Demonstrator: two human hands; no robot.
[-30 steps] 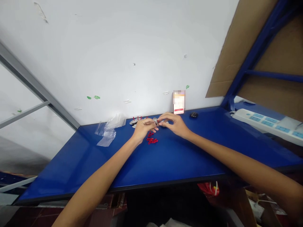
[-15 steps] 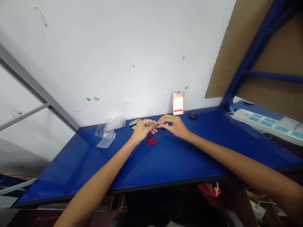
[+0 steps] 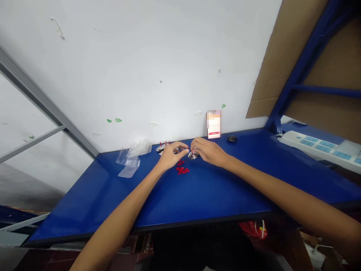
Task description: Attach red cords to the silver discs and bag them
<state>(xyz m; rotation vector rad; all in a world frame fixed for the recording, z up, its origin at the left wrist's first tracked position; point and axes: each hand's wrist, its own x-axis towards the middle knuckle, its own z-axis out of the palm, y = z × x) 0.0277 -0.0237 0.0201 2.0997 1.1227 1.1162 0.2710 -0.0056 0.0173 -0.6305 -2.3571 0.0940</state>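
Two hands: the left hand [image 3: 172, 155] and the right hand [image 3: 210, 151] face each other above the blue table [image 3: 169, 203], fingertips close together.
Silver disc: the round, shiny silver disc [image 3: 193, 155] is between the hands, below the right fingertips, with a small bit of red at its upper edge. Whether it touches the table cannot be told.
Right fingers: narrow, bunched at the upper edge of the disc and apparently holding it there.
Left fingers: thumb and forefinger almost meet just beside the disc. Whether anything is between them cannot be told.
Red cords: a small pile of red cords [image 3: 182, 171] lies on the table, on the near side of the hands.
Grey pieces: flat grey pieces [image 3: 159, 149] with upright red loops lie beyond the left hand, partly hidden by it.
Surroundings: clear plastic bags [image 3: 135, 152] lie to the left; a lit phone [image 3: 214, 127] leans on the wall [image 3: 141, 56] near a small black object [image 3: 232, 139].
Step in hand: judged to be close handling of the disc at its red part.
Next move: probably calls for a fine pinch on the red part while the disc is kept steady.
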